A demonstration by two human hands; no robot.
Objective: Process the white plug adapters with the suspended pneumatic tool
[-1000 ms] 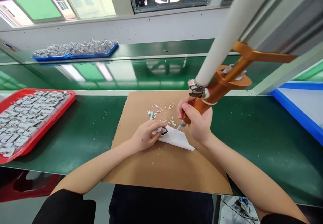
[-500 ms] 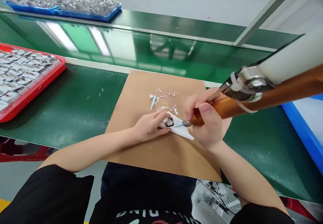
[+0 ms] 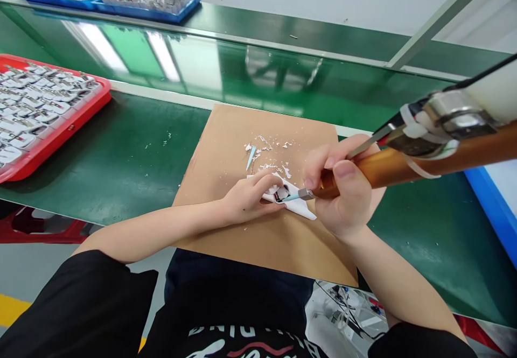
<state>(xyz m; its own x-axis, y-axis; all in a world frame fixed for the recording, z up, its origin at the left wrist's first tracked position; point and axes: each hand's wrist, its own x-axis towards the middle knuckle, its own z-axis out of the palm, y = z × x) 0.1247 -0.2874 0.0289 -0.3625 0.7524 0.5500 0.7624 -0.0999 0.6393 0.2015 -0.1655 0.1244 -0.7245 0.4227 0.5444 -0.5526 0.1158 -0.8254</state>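
Observation:
My left hand (image 3: 252,199) is closed on a small white part (image 3: 281,192) with a dark opening, holding it down on a white sheet (image 3: 301,208). Under the sheet lies a brown cardboard (image 3: 242,121). My right hand (image 3: 347,188) grips an orange-brown tool (image 3: 388,172) with a metal collar and a thin light-blue blade. The blade's tip is at the part's opening; whether it touches is too small to tell. Beyond my left hand, a loose light-blue blade (image 3: 251,157) lies among white shavings (image 3: 264,145).
At the left is a red tray (image 3: 103,97) full of white and metal parts. Blue trays (image 3: 141,13) heaped with metal pieces stand on the back ledge. A blue-edged container (image 3: 490,212) is at the right. A metal post (image 3: 444,19) rises at the back right.
The blade's tip has moved left relative to the white part, to its opening. The part looks slightly tilted in my left hand. The whole view has shifted a little.

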